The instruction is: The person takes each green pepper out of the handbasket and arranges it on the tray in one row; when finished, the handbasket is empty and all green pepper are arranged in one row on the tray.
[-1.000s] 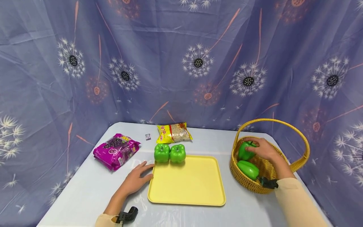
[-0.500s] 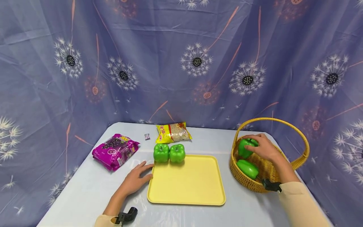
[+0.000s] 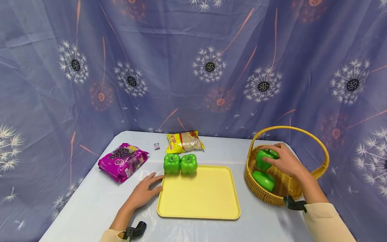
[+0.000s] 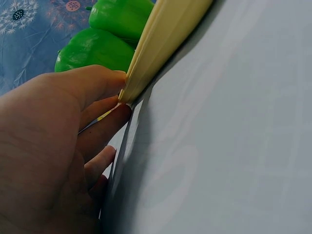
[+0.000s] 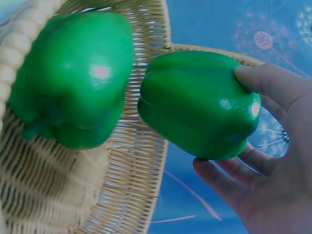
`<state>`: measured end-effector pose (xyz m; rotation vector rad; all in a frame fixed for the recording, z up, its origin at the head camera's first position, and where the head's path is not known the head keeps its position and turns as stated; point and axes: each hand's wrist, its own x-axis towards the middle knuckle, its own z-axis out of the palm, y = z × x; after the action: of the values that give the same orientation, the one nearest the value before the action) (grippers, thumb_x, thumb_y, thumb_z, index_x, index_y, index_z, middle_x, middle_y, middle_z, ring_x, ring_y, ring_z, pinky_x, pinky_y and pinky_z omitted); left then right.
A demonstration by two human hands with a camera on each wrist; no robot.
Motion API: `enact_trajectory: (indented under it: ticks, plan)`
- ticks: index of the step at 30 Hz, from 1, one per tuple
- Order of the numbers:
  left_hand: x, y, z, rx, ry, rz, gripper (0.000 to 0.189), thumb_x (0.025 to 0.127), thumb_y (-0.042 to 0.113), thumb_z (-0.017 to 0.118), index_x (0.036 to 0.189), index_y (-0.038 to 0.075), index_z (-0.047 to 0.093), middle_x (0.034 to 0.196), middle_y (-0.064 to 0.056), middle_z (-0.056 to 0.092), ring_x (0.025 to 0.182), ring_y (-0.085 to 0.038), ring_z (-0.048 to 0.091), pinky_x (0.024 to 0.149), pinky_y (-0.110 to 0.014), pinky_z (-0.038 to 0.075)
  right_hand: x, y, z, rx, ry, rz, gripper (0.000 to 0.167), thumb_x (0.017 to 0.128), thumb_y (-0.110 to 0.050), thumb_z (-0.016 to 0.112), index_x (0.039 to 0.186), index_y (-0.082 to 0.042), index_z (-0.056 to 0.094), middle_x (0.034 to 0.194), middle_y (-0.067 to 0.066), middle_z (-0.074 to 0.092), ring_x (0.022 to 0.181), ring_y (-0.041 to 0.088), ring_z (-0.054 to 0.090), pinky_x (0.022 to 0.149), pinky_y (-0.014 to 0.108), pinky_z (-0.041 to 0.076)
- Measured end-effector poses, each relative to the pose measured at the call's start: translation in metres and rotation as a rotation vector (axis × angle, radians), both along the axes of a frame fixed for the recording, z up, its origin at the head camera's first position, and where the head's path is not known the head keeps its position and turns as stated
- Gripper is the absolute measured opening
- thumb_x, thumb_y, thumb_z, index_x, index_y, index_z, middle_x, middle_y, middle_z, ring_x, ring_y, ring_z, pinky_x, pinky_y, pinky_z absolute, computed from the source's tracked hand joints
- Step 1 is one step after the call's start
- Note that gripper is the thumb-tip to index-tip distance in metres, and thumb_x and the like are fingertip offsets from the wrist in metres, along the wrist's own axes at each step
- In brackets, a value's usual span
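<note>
My right hand (image 3: 285, 160) pinches a glossy green bell pepper (image 3: 261, 161) between thumb and fingers, over the back left of the wicker basket (image 3: 258, 192). In the right wrist view this bell pepper (image 5: 200, 105) lies sideways in the grasp, close by the basket wall. A second green bell pepper (image 3: 264, 180) lies inside the basket below it. My left hand (image 3: 144, 191) rests at the left edge of the yellow tray (image 3: 199, 196), its thumb and fingertips touching the rim. Two more bell peppers (image 3: 180, 164) stand side by side at the tray's back left corner.
A purple snack bag (image 3: 123, 162) lies at the left of the white table (image 3: 87, 208). Behind the tray lie a yellow food bag (image 3: 185, 141) and a tiny wrapped packet (image 3: 157, 146). The basket's tall handle (image 3: 290, 127) arches overhead. A blue patterned curtain (image 3: 169, 67) surrounds the table.
My right hand has taken hold of the bell pepper in the basket and raised it slightly, moving a little to the right. The left hand and the tray have not moved.
</note>
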<state>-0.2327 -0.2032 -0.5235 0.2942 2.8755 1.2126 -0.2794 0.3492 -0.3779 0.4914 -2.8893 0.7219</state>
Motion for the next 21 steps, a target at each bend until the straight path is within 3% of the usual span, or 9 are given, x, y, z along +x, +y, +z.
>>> enact_trajectory:
  ticks: [10, 21]
  plan:
    - [-0.002, 0.001, 0.004, 0.000, 0.020, -0.015, 0.046, 0.092, 0.042, 0.063, 0.136, 0.029, 0.057, 0.152, -0.013, 0.034, 0.138, -0.040, 0.028, 0.105, -0.065, 0.023, 0.014, -0.009, 0.024, 0.017, 0.022, 0.008, 0.047, 0.092, -0.041, 0.064, 0.135, -0.022, 0.057, 0.126, 0.018, 0.038, 0.108, 0.037, 0.041, 0.076, 0.054, 0.041]
    - [0.001, 0.003, 0.000, 0.004, 0.018, -0.016, 0.045, 0.092, 0.040, 0.063, 0.135, 0.028, 0.057, 0.151, -0.015, 0.034, 0.137, -0.042, 0.028, 0.104, -0.066, 0.023, 0.017, -0.036, 0.019, -0.035, 0.102, 0.098, 0.043, 0.090, -0.039, 0.068, 0.130, -0.026, 0.061, 0.123, 0.007, 0.043, 0.101, 0.025, 0.047, 0.074, 0.047, 0.045]
